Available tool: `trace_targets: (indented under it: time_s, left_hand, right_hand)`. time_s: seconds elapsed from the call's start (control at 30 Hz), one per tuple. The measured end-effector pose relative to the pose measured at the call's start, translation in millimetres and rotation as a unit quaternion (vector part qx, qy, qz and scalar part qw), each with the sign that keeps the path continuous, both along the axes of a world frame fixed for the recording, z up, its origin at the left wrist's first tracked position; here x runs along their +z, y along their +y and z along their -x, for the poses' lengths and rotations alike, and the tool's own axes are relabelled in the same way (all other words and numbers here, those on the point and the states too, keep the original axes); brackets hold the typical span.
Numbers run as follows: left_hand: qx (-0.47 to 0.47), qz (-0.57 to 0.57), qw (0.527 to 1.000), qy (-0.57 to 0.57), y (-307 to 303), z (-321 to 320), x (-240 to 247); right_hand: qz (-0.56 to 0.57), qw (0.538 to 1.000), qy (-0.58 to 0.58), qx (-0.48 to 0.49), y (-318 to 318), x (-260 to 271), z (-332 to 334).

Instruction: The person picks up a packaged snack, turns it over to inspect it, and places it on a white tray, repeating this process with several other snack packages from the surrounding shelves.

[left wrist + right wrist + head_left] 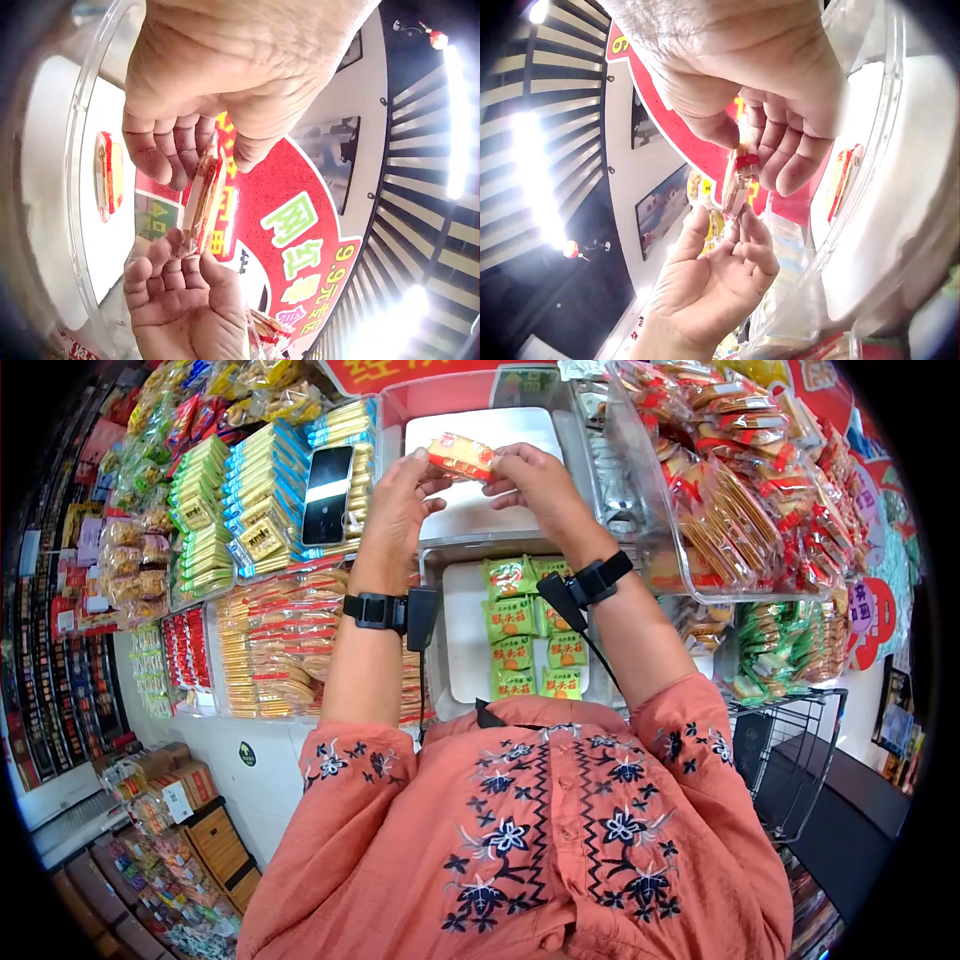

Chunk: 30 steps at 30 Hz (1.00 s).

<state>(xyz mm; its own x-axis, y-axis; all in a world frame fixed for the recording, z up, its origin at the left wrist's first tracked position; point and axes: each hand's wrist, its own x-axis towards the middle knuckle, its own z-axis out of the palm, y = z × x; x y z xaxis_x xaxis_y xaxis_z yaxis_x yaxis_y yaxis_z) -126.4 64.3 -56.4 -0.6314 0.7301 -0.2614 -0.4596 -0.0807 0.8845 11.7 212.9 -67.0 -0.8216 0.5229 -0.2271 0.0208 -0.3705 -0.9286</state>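
A small red-and-yellow wrapped snack packet (460,457) is held up between both hands, above the white base (510,510) of a clear bin. My left hand (395,500) pinches one end of it between thumb and fingers. At the other end, the thumb and fingers of my right hand (535,485) pinch the wrapper. Seen edge-on in the left wrist view, the held packet (202,195) is thin and flat. A similar packet (109,176) shows against the white base there, and also in the right wrist view.
Green packets (510,620) lie in the nearer bin below my wrists. A phone (327,495) rests on blue-wrapped snacks at left. A clear bin of bagged biscuits (730,510) juts out at right, above a wire cart (800,760). Bagged sticks (270,640) fill the front left.
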Motion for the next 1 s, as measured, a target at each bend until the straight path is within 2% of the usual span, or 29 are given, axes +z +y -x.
trace_targets:
  time_s: [0.13, 0.33, 0.43, 0.53, 0.73, 1.0]
  left_hand:
    - [-0.006, 0.032, 0.999, 0.043, -6.0, 6.7, -5.8]
    - [0.002, 0.039, 0.997, 0.065, -14.7, 4.2, -11.5]
    - [0.001, 0.044, 0.995, 0.091, -18.9, 0.8, -10.2]
    - [-0.012, 0.033, 0.995, 0.089, -20.6, -3.6, -8.1]
    - [-0.022, -0.021, 0.997, 0.076, -20.5, -6.4, -11.6]
    - [-0.022, -0.040, 0.998, 0.053, -22.2, -8.4, -9.4]
  right_hand:
    - [-0.002, 1.000, -0.007, 0.011, 1.7, 2.4, -4.0]
    - [-0.113, 0.989, -0.085, 0.049, 0.7, 16.0, -12.3]
    - [-0.119, 0.989, -0.067, 0.049, 0.6, 14.6, -15.6]
    - [-0.102, 0.994, 0.038, 0.012, -0.9, 2.0, -11.9]
    - [-0.097, 0.991, 0.089, -0.035, -3.1, -1.0, -13.1]
    - [-0.084, 0.988, 0.125, -0.040, -1.3, -7.8, -14.1]
